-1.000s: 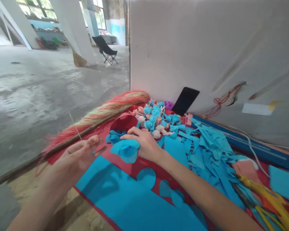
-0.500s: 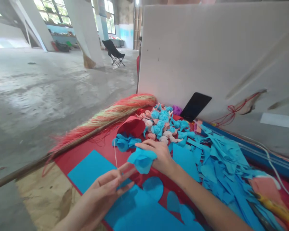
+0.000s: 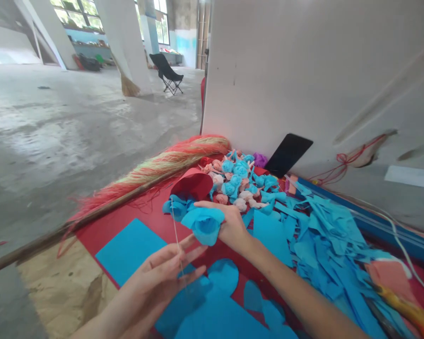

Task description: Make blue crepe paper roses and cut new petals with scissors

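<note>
A blue paper flower (image 3: pixel 204 225) with layered, curled petals is gripped by my right hand (image 3: pixel 230 226) from behind and below. My left hand (image 3: pixel 169 266) pinches a thin pale stick (image 3: pixel 175 223) that points upward, its fingers reaching close to the flower's lower petals. Whether those fingertips touch the petals I cannot tell. Behind the flower lie other blue curled paper pieces (image 3: pixel 179 207) and a curved red sheet (image 3: pixel 192 182). Below my hands are a round blue petal cutout (image 3: pixel 223 277), smaller petals (image 3: pixel 253 295) and blue sheets (image 3: pixel 212 315).
Finished pink and blue paper roses (image 3: pixel 236 181) are heaped at the back. Blue paper scraps (image 3: pixel 334 240) cover the right side. A dark tablet (image 3: pixel 289 154) leans on the white board (image 3: pixel 268 70). Along the left edge run a wooden pole (image 3: pixel 109 207) and red-yellow fibres (image 3: pixel 159 167).
The flower has turned so that its open centre faces me more, and it has shifted slightly left and up. The stick in my left hand has moved a little to the right.
</note>
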`<state>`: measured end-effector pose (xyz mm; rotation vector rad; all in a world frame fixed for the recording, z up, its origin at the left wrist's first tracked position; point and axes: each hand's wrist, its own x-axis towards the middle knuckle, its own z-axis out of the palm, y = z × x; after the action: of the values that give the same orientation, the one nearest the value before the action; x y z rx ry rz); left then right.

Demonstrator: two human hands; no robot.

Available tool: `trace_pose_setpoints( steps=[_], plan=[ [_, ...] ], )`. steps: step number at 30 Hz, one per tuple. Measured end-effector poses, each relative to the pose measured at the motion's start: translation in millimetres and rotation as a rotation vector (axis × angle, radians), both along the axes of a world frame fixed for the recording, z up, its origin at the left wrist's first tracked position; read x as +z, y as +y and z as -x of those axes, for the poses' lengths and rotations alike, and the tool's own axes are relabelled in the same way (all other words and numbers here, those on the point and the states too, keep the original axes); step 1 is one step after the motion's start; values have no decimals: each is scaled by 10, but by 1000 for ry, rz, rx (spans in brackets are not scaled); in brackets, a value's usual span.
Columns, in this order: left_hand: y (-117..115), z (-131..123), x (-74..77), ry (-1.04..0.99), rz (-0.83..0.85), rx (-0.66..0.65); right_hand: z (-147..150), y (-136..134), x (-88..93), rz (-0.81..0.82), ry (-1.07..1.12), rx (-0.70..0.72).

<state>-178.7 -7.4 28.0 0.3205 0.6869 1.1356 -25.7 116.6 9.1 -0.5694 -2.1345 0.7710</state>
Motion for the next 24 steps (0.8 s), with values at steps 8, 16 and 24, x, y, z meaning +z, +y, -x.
trace_pose_setpoints(
  steps=[8,16,24],
  plan=[
    [307,132,24,96,25,151,230,221,9,281,83,43],
    [446,162,-8,153,-27,177,228,307,-17,617,115,122],
    [518,171,-43,197,-57,229,176,323,-17,743,102,206]
  ],
)
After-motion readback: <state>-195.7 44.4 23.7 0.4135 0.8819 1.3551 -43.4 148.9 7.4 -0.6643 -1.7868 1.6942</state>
